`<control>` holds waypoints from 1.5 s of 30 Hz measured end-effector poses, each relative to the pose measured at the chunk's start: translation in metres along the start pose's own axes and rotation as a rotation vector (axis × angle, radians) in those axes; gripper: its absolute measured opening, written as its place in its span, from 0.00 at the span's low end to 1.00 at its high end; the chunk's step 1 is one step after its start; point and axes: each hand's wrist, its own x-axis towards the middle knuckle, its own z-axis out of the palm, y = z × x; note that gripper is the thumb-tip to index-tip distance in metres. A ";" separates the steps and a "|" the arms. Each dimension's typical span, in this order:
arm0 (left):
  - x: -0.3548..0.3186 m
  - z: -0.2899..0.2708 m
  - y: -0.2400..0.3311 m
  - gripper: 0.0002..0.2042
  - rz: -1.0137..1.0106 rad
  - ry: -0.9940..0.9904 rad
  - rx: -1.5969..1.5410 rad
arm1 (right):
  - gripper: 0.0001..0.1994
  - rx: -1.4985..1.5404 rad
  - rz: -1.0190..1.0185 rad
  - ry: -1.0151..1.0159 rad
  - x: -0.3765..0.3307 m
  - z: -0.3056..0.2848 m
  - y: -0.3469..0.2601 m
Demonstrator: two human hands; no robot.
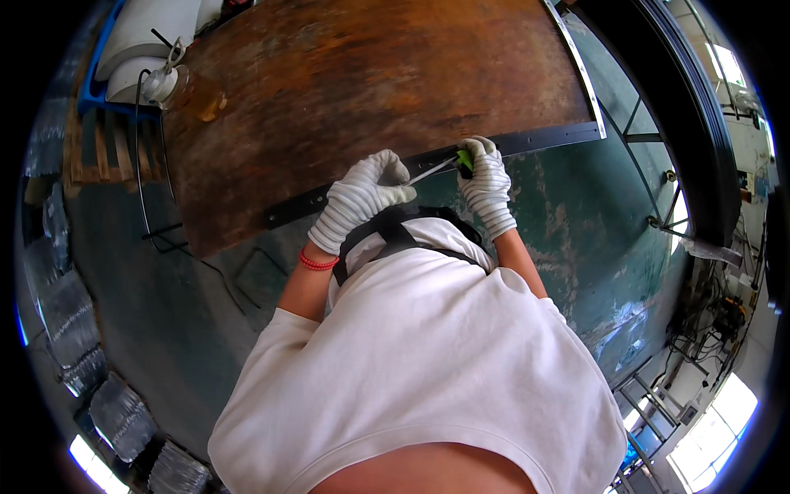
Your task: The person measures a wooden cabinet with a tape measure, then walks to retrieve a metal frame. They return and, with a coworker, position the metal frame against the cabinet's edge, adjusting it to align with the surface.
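Note:
My left hand (362, 193), in a white ribbed glove, is closed at the near edge of a brown worktable (370, 82). Its thumb and fingers pinch one end of a thin pale strip (429, 171). The strip slants up to my right hand (485, 181), gloved the same way. Those fingers are wrapped round a small green-and-black tool (465, 161), mostly hidden, so its kind is unclear. Strip and tool meet there; whether they are joined I cannot tell. Both hands are beside the black metal edge bar (543, 142), which has holes along it.
At the table's far left lies a clear jar (188, 92) of amber liquid. Beyond it white rolls (144, 45) rest in a blue tray above a wooden pallet (115, 148). A long black beam (683, 99) stands to the right. Wrapped stacks (123, 416) line the left.

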 end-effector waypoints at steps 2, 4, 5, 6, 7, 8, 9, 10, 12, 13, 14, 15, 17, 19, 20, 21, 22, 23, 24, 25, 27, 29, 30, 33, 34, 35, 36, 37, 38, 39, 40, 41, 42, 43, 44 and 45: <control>-0.003 -0.008 -0.010 0.11 -0.015 0.012 -0.020 | 0.15 0.005 0.018 -0.029 0.000 0.002 0.007; -0.006 -0.013 -0.021 0.10 -0.064 -0.024 -0.231 | 0.14 0.013 0.029 -0.065 -0.003 0.007 0.015; -0.007 -0.014 -0.027 0.10 -0.068 -0.022 -0.260 | 0.14 0.023 0.034 -0.089 -0.005 0.010 0.017; -0.007 -0.015 -0.031 0.10 -0.071 -0.019 -0.290 | 0.13 0.032 0.040 -0.114 -0.006 0.012 0.018; -0.008 -0.016 -0.034 0.09 -0.151 -0.019 -0.378 | 0.13 0.020 0.063 -0.150 -0.007 0.014 0.019; -0.007 -0.017 -0.037 0.09 -0.164 0.000 -0.426 | 0.12 0.010 0.085 -0.188 -0.008 0.015 0.017; -0.006 -0.017 -0.043 0.09 -0.177 0.020 -0.474 | 0.12 -0.001 0.106 -0.225 -0.009 0.015 0.015; -0.004 -0.018 -0.049 0.08 -0.190 0.038 -0.522 | 0.13 -0.028 0.148 -0.288 -0.008 0.015 0.013; -0.001 -0.019 -0.055 0.08 -0.251 0.067 -0.576 | 0.18 -0.083 0.235 -0.411 -0.006 0.010 0.007; 0.002 -0.020 -0.059 0.08 -0.281 0.080 -0.602 | 0.18 -0.101 0.255 -0.452 -0.005 0.013 0.009; 0.006 -0.021 -0.065 0.08 -0.297 0.084 -0.590 | 0.18 -0.119 0.274 -0.494 -0.004 0.015 0.010; 0.011 -0.022 -0.070 0.08 -0.312 0.088 -0.578 | 0.18 -0.136 0.295 -0.535 -0.003 0.016 0.011; 0.017 -0.022 -0.074 0.07 -0.339 0.093 -0.561 | 0.19 -0.120 0.381 -0.664 0.000 0.005 0.007; 0.020 -0.018 -0.070 0.07 -0.348 0.053 -0.557 | 0.18 -0.106 0.440 -0.756 0.002 -0.005 0.008; 0.021 -0.015 -0.066 0.07 -0.351 0.036 -0.554 | 0.17 -0.100 0.451 -0.784 0.002 -0.011 0.013; 0.018 -0.010 -0.054 0.07 -0.354 0.030 -0.565 | 0.17 -0.095 0.463 -0.812 0.003 -0.017 0.016; 0.020 -0.006 -0.053 0.07 -0.358 0.024 -0.562 | 0.16 -0.138 0.441 -0.779 0.003 -0.022 0.017; 0.023 -0.002 -0.054 0.07 -0.361 0.013 -0.559 | 0.16 -0.182 0.422 -0.743 0.004 -0.031 0.014; 0.025 -0.001 -0.055 0.07 -0.364 0.002 -0.556 | 0.16 -0.225 0.402 -0.707 0.004 -0.037 0.014; 0.026 -0.002 -0.056 0.07 -0.351 -0.030 -0.580 | 0.14 -0.253 0.359 -0.651 0.002 -0.038 0.016; 0.028 -0.002 -0.045 0.07 -0.358 -0.036 -0.604 | 0.14 -0.276 0.332 -0.601 0.000 -0.039 0.018; 0.029 -0.003 -0.039 0.06 -0.350 -0.040 -0.626 | 0.13 -0.269 0.310 -0.562 0.000 -0.039 0.017; 0.030 -0.004 -0.038 0.06 -0.339 -0.041 -0.635 | 0.14 -0.250 0.303 -0.549 0.000 -0.037 0.013; 0.035 -0.002 -0.044 0.06 -0.339 -0.113 -0.644 | 0.14 -0.195 0.273 -0.551 0.003 -0.034 -0.004; 0.038 0.000 -0.051 0.06 -0.344 -0.148 -0.643 | 0.14 -0.177 0.261 -0.559 0.005 -0.034 -0.012; 0.040 0.002 -0.053 0.07 -0.305 -0.211 -0.619 | 0.20 -0.135 0.287 -0.564 0.008 -0.033 -0.020; 0.040 0.003 -0.054 0.09 -0.297 -0.171 -0.621 | 0.20 -0.125 0.286 -0.580 0.010 -0.030 -0.025; 0.038 0.006 -0.055 0.10 -0.288 -0.131 -0.623 | 0.20 -0.115 0.284 -0.595 0.012 -0.028 -0.029; 0.037 0.008 -0.051 0.11 -0.279 -0.091 -0.625 | 0.20 -0.106 0.282 -0.609 0.014 -0.027 -0.032; 0.040 0.003 -0.059 0.15 -0.336 -0.084 -0.630 | 0.21 -0.118 0.267 -0.598 0.015 -0.029 -0.033; 0.039 -0.003 -0.060 0.15 -0.329 -0.050 -0.610 | 0.21 -0.140 0.297 -0.596 0.018 -0.034 -0.036; 0.037 -0.010 -0.060 0.16 -0.323 -0.009 -0.591 | 0.21 -0.161 0.323 -0.599 0.022 -0.042 -0.037; 0.035 -0.017 -0.060 0.16 -0.316 0.029 -0.571 | 0.22 -0.184 0.350 -0.598 0.025 -0.051 -0.037; 0.031 -0.025 -0.061 0.14 -0.317 0.047 -0.554 | 0.17 -0.136 0.342 -0.535 0.024 -0.061 -0.030; 0.027 -0.032 -0.065 0.14 -0.322 0.063 -0.556 | 0.19 -0.135 0.339 -0.492 0.025 -0.071 -0.026; 0.023 -0.039 -0.070 0.13 -0.328 0.074 -0.558 | 0.20 -0.108 0.400 -0.455 0.027 -0.088 -0.030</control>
